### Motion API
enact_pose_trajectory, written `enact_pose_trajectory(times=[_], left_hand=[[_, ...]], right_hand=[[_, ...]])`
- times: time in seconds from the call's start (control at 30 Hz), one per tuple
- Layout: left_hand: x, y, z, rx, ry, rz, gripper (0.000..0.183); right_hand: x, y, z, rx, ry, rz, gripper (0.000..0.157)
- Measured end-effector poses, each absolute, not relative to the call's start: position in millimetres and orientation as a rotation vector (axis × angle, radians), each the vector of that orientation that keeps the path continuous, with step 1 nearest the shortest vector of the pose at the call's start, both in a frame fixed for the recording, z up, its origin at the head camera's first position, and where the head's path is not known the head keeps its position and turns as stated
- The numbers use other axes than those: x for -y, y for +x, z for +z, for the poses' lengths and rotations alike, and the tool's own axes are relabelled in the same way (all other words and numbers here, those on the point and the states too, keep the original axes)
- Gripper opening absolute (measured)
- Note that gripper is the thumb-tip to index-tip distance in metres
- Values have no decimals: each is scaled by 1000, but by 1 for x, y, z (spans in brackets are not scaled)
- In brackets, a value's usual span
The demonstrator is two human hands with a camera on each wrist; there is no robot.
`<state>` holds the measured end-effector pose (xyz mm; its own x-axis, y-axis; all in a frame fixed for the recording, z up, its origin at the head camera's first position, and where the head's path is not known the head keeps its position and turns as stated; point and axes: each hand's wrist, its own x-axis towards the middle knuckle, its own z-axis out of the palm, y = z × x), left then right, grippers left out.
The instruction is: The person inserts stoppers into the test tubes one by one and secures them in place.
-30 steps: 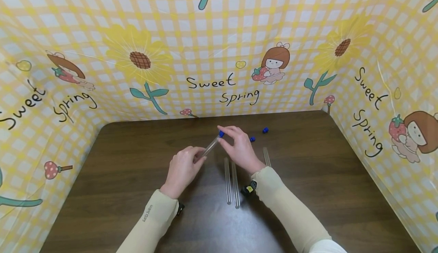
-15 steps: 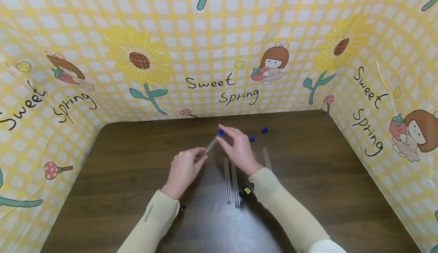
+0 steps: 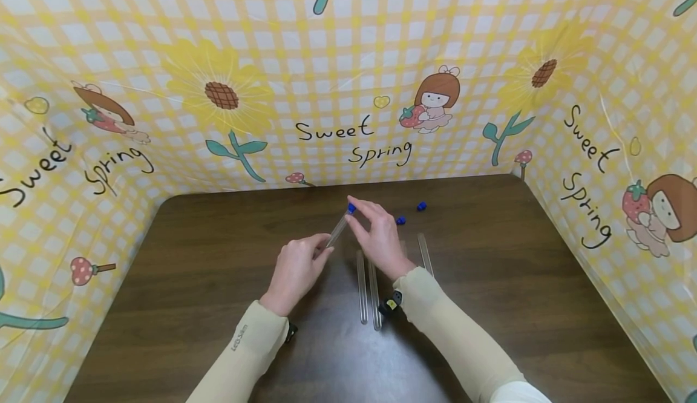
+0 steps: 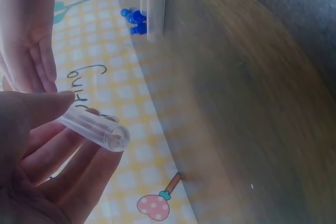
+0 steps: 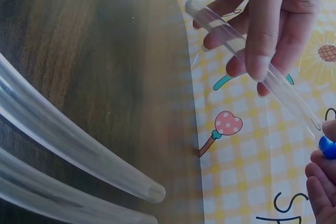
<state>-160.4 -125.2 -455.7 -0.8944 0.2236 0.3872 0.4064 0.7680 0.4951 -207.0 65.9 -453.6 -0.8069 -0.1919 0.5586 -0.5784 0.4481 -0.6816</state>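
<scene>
My left hand (image 3: 294, 270) pinches a clear test tube (image 3: 339, 231) between thumb and fingers, and the tube slants up to the right. In the left wrist view the rounded bottom of the test tube (image 4: 116, 137) points toward the camera. At its upper end sits a blue stopper (image 3: 351, 208), which my right hand (image 3: 381, 236) pinches between thumb and forefinger. The right wrist view shows the blue stopper (image 5: 328, 147) right at the tube's mouth, partly covered by fingertips, with the left hand (image 5: 262, 30) gripping the tube's middle.
Two clear tubes (image 3: 362, 288) lie side by side on the dark wooden table (image 3: 179, 288). Another tube (image 3: 425, 253) lies beyond my right wrist. Two blue stoppers (image 3: 422, 206) rest near the back. A yellow checked cloth (image 3: 327, 88) encloses the table's back and sides.
Both hands, with the tube and stopper between them, have shifted very slightly; the stopper end has risen a little in the head view. The grips look the same.
</scene>
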Motion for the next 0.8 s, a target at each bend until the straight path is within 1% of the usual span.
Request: enact_pose_trajectory(times=[0.3, 0.57, 0.8], left_hand=[[124, -161, -456, 2606, -507, -853, 17], [124, -161, -456, 2596, -504, -855, 18], [123, -162, -456, 2565, -518, -870, 17]], right_hand=[[-62, -206, -459, 2240, 620, 1317, 41], [-61, -208, -455, 2207, 675, 1313, 38], [-63, -210, -456, 2207, 693, 1290, 40]])
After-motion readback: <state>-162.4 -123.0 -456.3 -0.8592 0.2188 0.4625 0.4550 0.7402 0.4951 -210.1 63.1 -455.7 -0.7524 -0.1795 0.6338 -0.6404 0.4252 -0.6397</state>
